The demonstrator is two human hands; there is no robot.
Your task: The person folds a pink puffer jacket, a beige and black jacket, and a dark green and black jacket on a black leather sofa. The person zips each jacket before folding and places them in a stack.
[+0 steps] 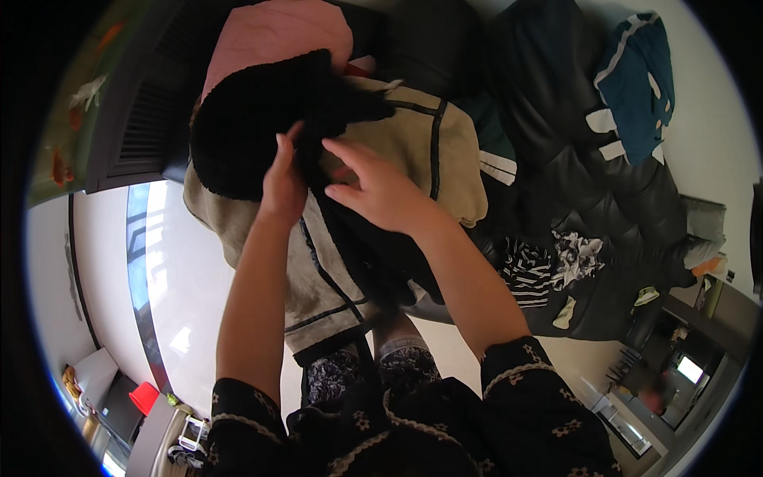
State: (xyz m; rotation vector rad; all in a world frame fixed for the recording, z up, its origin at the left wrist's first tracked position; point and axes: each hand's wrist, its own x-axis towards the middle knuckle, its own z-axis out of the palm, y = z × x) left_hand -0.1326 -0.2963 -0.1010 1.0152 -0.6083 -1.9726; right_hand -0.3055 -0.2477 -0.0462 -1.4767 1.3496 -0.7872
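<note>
A tan suede-like coat (393, 143) with black trim and a black fleecy collar (250, 125) lies before me, its front hanging down toward my legs. My left hand (285, 188) is over the lower edge of the collar, palm turned inward and fingers stretched out. Across from it, my right hand (378, 188) hovers by the coat's dark front edge, thumb and fingers apart. Nothing shows between the two hands except the dark fleece behind them. Whether the left fingertips touch the fleece cannot be told.
Beneath the coat stretches a black leather sofa (602, 191), with a pink cushion-like item (280, 36) behind the collar. Striped cloth (527, 274), a patterned black-and-white cloth (575, 259) and a pale sock (564, 313) lie rightward. A teal garment (641, 89) drapes over the backrest.
</note>
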